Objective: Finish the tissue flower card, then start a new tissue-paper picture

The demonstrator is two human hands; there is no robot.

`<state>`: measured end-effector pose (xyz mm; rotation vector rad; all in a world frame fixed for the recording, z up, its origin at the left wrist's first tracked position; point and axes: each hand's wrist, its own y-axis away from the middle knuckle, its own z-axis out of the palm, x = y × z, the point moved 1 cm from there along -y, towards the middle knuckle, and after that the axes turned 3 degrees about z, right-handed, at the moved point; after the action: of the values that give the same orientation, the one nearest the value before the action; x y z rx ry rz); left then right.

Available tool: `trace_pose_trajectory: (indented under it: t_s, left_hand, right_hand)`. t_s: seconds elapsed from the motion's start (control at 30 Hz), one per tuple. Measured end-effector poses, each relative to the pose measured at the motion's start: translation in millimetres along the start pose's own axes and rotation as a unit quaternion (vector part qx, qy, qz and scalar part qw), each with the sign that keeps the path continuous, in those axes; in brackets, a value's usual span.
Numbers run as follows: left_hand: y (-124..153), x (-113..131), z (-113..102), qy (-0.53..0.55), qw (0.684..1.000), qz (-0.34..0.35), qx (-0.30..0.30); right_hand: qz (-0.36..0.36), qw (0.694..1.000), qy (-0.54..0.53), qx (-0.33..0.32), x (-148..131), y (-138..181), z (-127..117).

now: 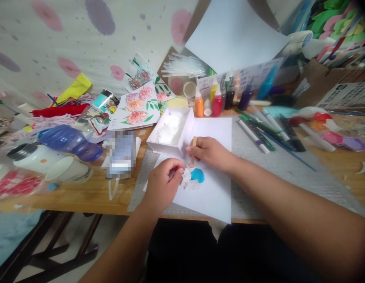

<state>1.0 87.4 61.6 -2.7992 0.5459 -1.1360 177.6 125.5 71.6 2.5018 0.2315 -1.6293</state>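
My right hand (213, 152) is closed round a light wooden craft stick (194, 143), held upright with its lower end just above the blue patch. That patch (198, 175) is bright, rounded and lies on a white sheet of paper (215, 198); whether it is wet paint cannot be made out. To its left, my left hand (165, 180) pinches a crumpled whitish scrap (186, 176), perhaps tissue, between thumb and fingers. A greyish-white smear or scrap (193, 184) lies just below the blue. Behind my hands stands an open white box (163, 147) holding fluffy white material (172, 127).
Several paint bottles (217, 103) stand behind the paper. Markers and brushes (253, 135) lie on the grey mat (247, 188) to the right. At left are a phone (121, 153), a paper cup (68, 169), a white bottle (37, 157) and painted flower cards (138, 105).
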Motion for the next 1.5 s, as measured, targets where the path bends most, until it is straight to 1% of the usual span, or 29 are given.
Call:
trace_pose_trajectory:
  t_s: [0.17,0.23,0.3,0.37,0.47,0.5,0.57,0.6,0.67,0.73,0.77,0.83,0.9,1.03,1.23,1.37,1.5]
  left_hand:
    - [-2.0,-2.7,2.6,0.017,1.0,-0.004,-0.014]
    - [-0.9,-2.2,3.4,0.02,1.0,-0.005,-0.019]
    - [0.7,-0.9,1.9,0.017,1.0,-0.005,-0.014]
    - [0.8,0.8,-4.4,-0.009,1.0,0.013,0.026]
    - [-7.9,2.4,-23.6,-0.075,0.986,0.063,0.135]
    - [-14.3,2.6,-31.4,-0.106,0.978,0.075,0.161]
    - [-32.3,2.5,-46.0,-0.175,0.965,0.079,0.177]
    - [-43.2,2.4,-51.7,-0.222,0.959,0.08,0.158]
    - [-65.6,2.1,-59.0,-0.255,0.957,0.086,0.112]
    - [-85.6,1.8,-60.1,-0.276,0.955,0.094,0.052]
    - [-93.9,1.5,-59.0,-0.286,0.953,0.093,0.033]
    - [-106.9,1.1,-55.8,-0.305,0.948,0.083,0.013]
    - [-115.4,0.9,-53.7,-0.32,0.945,0.073,0.008]
    - [-121.2,1.8,-58.8,-0.318,0.946,0.058,0.005]
    - [-113.1,5.3,-73.5,-0.239,0.97,0.049,0.014]
    - [-111.9,2.6,-73.3,-0.171,0.985,0.025,-0.012]
    - [-114.1,-3.4,-69.4,-0.109,0.993,0.036,-0.023]
  right_hand:
    - [0.008,1.0,-0.021,-0.018,-1.6,0.8,1.5]
    - [0.014,0.999,-0.036,-0.008,-0.9,0.6,0.9]
    - [0.022,0.998,-0.06,0.022,0.8,-0.5,-1.9]
    - [0.032,0.993,-0.092,0.071,3.0,-2.0,-6.9]
    - [0.044,0.978,-0.143,0.146,5.4,-3.6,-15.4]
    - [0.047,0.972,-0.158,0.165,5.8,-3.8,-17.4]
    - [0.048,0.964,-0.181,0.191,5.8,-3.4,-19.8]
    - [0.048,0.961,-0.189,0.197,5.5,-3.0,-20.1]
    - [0.047,0.958,-0.198,0.2,4.7,-1.8,-19.8]
    - [0.047,0.958,-0.202,0.2,4.1,-0.7,-19.5]
    - [0.047,0.957,-0.203,0.201,3.9,-0.3,-19.7]
    - [0.045,0.956,-0.203,0.205,3.8,0.1,-20.4]
    - [0.043,0.956,-0.202,0.208,3.9,0.0,-21.4]
    - [0.041,0.957,-0.198,0.207,4.7,-0.8,-21.8]
    - [0.043,0.961,-0.191,0.195,3.5,-0.2,-20.5]
    - [0.041,0.963,-0.186,0.188,2.2,0.5,-20.6]
    - [0.036,0.964,-0.183,0.189,3.6,-0.5,-20.7]
